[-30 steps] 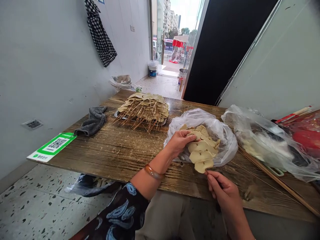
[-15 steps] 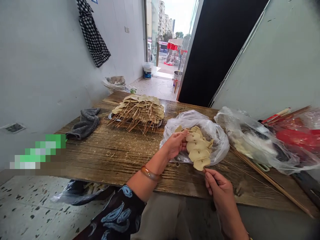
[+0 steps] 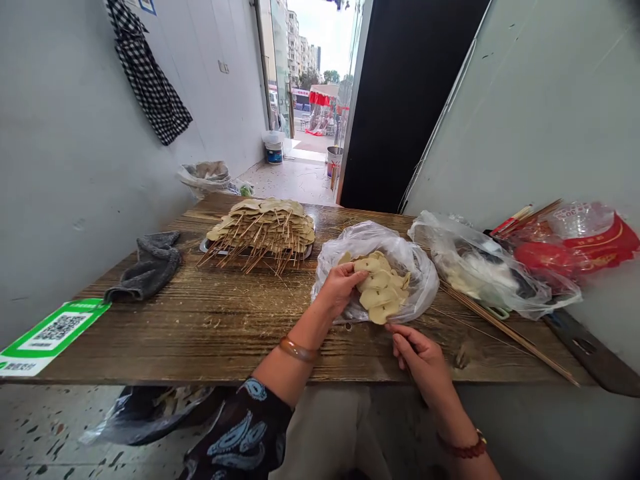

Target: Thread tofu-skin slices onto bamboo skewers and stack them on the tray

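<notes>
Just right of centre in the frame, we see a row of pale, thin slices [image 3: 383, 297] in front of and over an open clear plastic bag [image 3: 424, 273] on the wooden table [image 3: 260, 350]. Our left hand [image 3: 335, 292], with an amber-coloured bangle [image 3: 299, 350] at its wrist, pinches the upper slice between thumb and fingers. Our right hand [image 3: 423, 360], below and to the right, has its thumb and forefinger brought together at the lowest slice's edge (whatever stick they grip there is too small for us to make out), its other fingers curled. Near the centre, a heap of skewered slices [image 3: 270, 227] fills a metal tray [image 3: 204, 246], stick ends facing us. At middle left lies a grey cloth [image 3: 150, 267]; at right, long thin sticks [image 3: 510, 333] slant across the table.
</notes>
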